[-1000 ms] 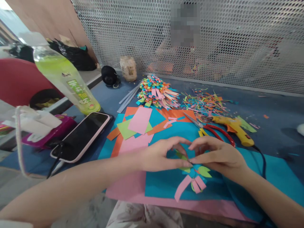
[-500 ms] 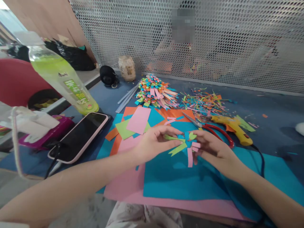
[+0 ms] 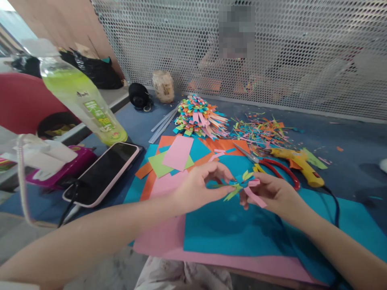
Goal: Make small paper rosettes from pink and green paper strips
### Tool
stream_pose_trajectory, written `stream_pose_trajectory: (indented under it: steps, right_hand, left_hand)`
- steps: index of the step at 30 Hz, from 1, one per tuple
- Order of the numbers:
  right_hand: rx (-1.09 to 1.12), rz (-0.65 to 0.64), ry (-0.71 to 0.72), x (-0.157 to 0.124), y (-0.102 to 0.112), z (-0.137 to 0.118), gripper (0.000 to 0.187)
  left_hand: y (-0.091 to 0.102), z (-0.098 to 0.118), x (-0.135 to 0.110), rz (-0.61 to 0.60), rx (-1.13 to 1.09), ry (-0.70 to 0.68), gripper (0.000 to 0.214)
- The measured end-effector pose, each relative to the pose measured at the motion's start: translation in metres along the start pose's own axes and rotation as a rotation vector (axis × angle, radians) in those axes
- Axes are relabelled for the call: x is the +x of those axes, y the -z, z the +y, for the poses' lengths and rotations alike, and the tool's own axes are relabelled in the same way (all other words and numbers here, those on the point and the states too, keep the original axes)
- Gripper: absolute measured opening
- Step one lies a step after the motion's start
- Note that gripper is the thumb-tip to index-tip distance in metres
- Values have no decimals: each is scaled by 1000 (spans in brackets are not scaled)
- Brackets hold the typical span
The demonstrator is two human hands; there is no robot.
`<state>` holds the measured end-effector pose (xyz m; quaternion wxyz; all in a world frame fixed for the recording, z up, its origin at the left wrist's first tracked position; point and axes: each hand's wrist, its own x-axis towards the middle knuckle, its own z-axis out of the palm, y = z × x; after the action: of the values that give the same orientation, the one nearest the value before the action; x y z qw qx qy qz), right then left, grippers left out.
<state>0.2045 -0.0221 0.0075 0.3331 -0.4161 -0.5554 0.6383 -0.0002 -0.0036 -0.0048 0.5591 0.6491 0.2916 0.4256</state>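
Both hands meet above a large blue paper sheet [image 3: 229, 229]. Between them is a small paper piece [image 3: 242, 186] made of green, blue and pink strips. My left hand [image 3: 199, 189] pinches its green strips with thumb and fingertips. My right hand [image 3: 272, 194] grips the other side, where a pink strip [image 3: 255, 197] sticks out below the fingers. The piece is lifted off the sheet. A wide pink sheet [image 3: 163, 237] lies under the blue one.
Behind the hands lie red-handled scissors [image 3: 272, 167], a yellow glue gun [image 3: 299, 163], a layered strip ball [image 3: 199, 117] and paper scraps [image 3: 260, 131]. At left are a phone [image 3: 102, 173], a green drink bottle [image 3: 81, 96] and loose coloured squares [image 3: 178, 155]. A person sits behind the mesh screen [image 3: 302, 52].
The hands lifted the strip piece off the blue sheet a second ago. Since then it has been turned slightly, and the pink strip now points down to the right.
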Motion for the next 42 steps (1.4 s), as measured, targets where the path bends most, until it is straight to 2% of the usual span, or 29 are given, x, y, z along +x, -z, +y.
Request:
stream_pose_trajectory:
  steps: [4, 11, 17, 21, 31, 38, 42]
  right_hand:
    - [-78, 67, -16, 2, 1, -4, 30]
    - [-162, 114, -13, -1, 3, 0, 32]
    - [-169, 77, -30, -3, 0, 0, 24]
    - [-171, 115, -57, -2, 2, -1, 20]
    - [-102, 75, -75, 1, 8, -1, 13]
    - [129, 211, -26, 1, 16, 0, 17]
    - [91, 250, 22, 3, 16, 1, 14]
  left_hand:
    - [0, 0, -2, -31, 50, -3, 21]
    - [-1, 1, -4, -65, 132, 95, 38]
    - [-2, -1, -2, -22, 179, 118, 24]
    - [-2, 1, -1, 3, 183, 108, 21]
    - [0, 0, 0, 79, 145, 102, 21]
    - [2, -9, 2, 153, 66, 100, 26]
    - [1, -8, 2, 139, 46, 118, 26]
